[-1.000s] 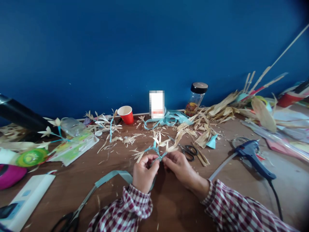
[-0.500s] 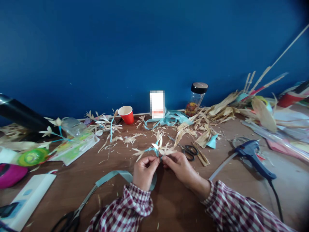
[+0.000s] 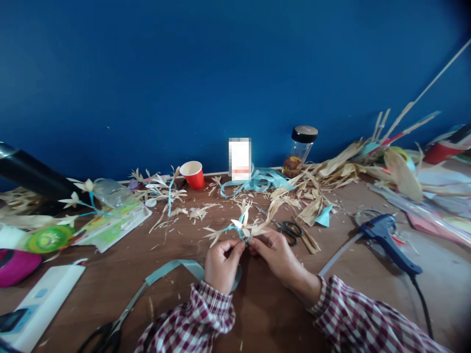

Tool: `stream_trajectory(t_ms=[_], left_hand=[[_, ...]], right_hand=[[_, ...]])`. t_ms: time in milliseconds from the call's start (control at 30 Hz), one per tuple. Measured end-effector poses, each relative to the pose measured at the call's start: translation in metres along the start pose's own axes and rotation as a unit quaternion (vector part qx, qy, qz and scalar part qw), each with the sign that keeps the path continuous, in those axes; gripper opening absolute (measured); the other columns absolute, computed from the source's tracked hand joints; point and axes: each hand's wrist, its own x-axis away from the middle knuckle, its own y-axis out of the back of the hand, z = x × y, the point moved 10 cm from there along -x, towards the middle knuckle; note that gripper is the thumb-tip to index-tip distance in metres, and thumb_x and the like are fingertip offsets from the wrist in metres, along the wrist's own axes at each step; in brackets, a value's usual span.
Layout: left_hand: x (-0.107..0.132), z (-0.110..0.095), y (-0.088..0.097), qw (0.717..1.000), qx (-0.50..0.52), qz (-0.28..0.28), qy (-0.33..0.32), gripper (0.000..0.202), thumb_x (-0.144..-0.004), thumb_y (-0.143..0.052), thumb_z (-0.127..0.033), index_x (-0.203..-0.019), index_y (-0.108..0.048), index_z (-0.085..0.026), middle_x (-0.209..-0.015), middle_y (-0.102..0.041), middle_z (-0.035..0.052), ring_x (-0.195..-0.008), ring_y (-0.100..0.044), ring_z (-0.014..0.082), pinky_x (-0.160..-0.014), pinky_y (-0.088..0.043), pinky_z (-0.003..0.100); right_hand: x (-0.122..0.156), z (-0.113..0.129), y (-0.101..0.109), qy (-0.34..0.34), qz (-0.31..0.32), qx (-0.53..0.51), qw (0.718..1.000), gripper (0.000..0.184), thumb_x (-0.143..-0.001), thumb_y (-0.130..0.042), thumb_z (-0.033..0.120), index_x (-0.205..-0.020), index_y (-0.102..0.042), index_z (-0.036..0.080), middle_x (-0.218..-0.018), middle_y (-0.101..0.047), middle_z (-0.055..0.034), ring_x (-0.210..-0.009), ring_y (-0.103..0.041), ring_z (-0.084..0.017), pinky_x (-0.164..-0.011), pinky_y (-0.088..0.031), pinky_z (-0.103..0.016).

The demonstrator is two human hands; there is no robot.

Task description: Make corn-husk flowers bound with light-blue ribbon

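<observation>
Between both hands is a small spray of pale husk flowers [image 3: 249, 226] on thin stems wrapped in light blue ribbon. My left hand [image 3: 222, 264] is closed, thumb and finger pinching the lower end of the stem. From the right, my right hand [image 3: 276, 255] pinches close beside it at the same stem; its other fingers are curled under. The exact contact at the fingertips is partly hidden. A strip of light blue ribbon [image 3: 176, 264] runs behind my left wrist, its far end beside the blades of large scissors [image 3: 119, 318].
Small black-handled scissors [image 3: 290, 231] lie just beyond my right hand. A blue glue gun [image 3: 390, 240] with a cord sits at right. Toward the wall stand a red paper cup [image 3: 193, 175], a lidded glass jar [image 3: 300, 152], coiled ribbon [image 3: 267, 180] and dried husks [image 3: 342, 159].
My left hand has shifted very slightly right, and the flower spray has turned a little with it. My right hand stays nearly in place, still pinching.
</observation>
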Motion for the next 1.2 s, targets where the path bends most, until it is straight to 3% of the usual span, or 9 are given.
stream_trajectory(t_ms=[167, 300, 500, 633, 900, 1200], left_hand=[[0.0, -0.004, 0.001, 1.0, -0.011, 0.016, -0.007, 0.015, -0.067, -0.065, -0.036, -0.067, -0.072, -0.022, -0.047, -0.061, 0.0002, -0.049, -0.058, 0.0178, -0.048, -0.045, 0.027], [0.001, -0.008, -0.003, 0.999, -0.021, 0.025, -0.028, 0.017, -0.069, -0.064, -0.036, -0.07, -0.071, -0.021, -0.054, -0.065, 0.0021, -0.057, -0.061, 0.0197, -0.05, -0.046, 0.026], [0.003, -0.012, -0.006, 0.997, -0.04, 0.04, -0.052, 0.018, -0.074, -0.061, -0.034, -0.075, -0.071, -0.019, -0.073, -0.07, 0.0052, -0.072, -0.063, 0.0207, -0.066, -0.047, 0.028], [0.002, -0.012, -0.005, 0.997, -0.04, 0.039, -0.054, 0.018, -0.074, -0.06, -0.034, -0.072, -0.071, -0.019, -0.071, -0.07, 0.0042, -0.068, -0.061, 0.0194, -0.065, -0.046, 0.027], [0.0, -0.008, -0.007, 0.996, -0.055, 0.049, -0.043, 0.019, -0.073, -0.059, -0.035, -0.066, -0.068, -0.019, -0.056, -0.064, 0.0015, -0.054, -0.057, 0.0171, -0.047, -0.04, 0.023], [0.001, -0.012, -0.011, 0.994, -0.069, 0.074, -0.045, 0.019, -0.076, -0.057, -0.031, -0.07, -0.069, -0.019, -0.067, -0.068, 0.0037, -0.066, -0.061, 0.0195, -0.058, -0.044, 0.026]], right_hand=[[0.001, 0.001, -0.004, 0.003, 0.016, 0.002, 1.0, 0.017, -0.069, -0.067, 0.031, -0.076, -0.062, 0.016, -0.074, -0.064, -0.002, -0.071, -0.057, -0.016, -0.066, -0.044, -0.027], [0.001, -0.001, -0.002, 0.02, 0.008, 0.002, 1.0, 0.018, -0.073, -0.064, 0.031, -0.083, -0.061, 0.017, -0.08, -0.064, -0.0029, -0.075, -0.057, -0.017, -0.07, -0.045, -0.028], [0.001, -0.005, 0.004, -0.001, -0.012, 0.019, 1.0, 0.02, -0.073, -0.063, 0.035, -0.07, -0.058, 0.016, -0.063, -0.057, 0.001, -0.059, -0.049, -0.012, -0.057, -0.04, -0.025], [0.001, -0.004, 0.004, -0.009, -0.014, 0.017, 1.0, 0.027, -0.072, -0.064, 0.039, -0.062, -0.055, 0.016, -0.056, -0.053, 0.0024, -0.054, -0.045, -0.011, -0.052, -0.036, -0.023], [0.0, -0.006, 0.001, -0.01, 0.001, 0.022, 1.0, 0.023, -0.074, -0.062, 0.037, -0.066, -0.058, 0.016, -0.056, -0.051, 0.0028, -0.053, -0.042, -0.01, -0.05, -0.033, -0.023], [0.002, -0.002, 0.001, -0.001, 0.002, 0.041, 0.999, 0.018, -0.077, -0.06, 0.031, -0.068, -0.06, 0.016, -0.059, -0.052, 0.0026, -0.056, -0.043, -0.011, -0.053, -0.033, -0.023]])
